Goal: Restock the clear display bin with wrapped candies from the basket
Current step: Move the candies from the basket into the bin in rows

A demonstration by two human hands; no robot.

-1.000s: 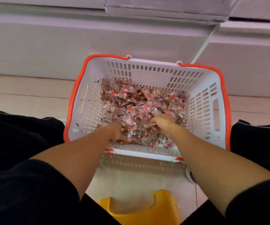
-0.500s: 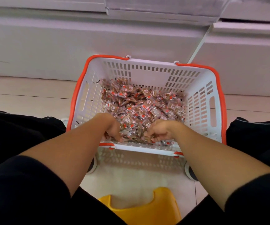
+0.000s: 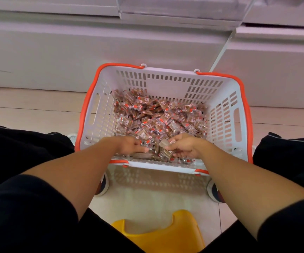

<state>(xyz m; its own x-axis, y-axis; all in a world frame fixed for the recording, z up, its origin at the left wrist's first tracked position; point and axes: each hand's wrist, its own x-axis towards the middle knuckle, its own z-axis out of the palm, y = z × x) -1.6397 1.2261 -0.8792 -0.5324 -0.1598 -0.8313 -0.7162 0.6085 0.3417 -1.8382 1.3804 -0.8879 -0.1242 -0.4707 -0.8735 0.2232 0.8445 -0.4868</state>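
The basket (image 3: 165, 84) was white with slotted walls and an orange rim. The wrapped candies (image 3: 158, 117) showed brown through clear wrappers marked red and white. The stool (image 3: 158, 234) was yellow, the sleeves (image 3: 19, 207) black, the floor (image 3: 28, 110) pale beige.

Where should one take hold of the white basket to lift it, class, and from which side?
Grip the basket by the long slots in its two side walls, left slot and right slot, coming from outside with one of the hands on each. The slots sit high and opposite each other, so the candies should stay level. The orange handles lie folded on the rim.
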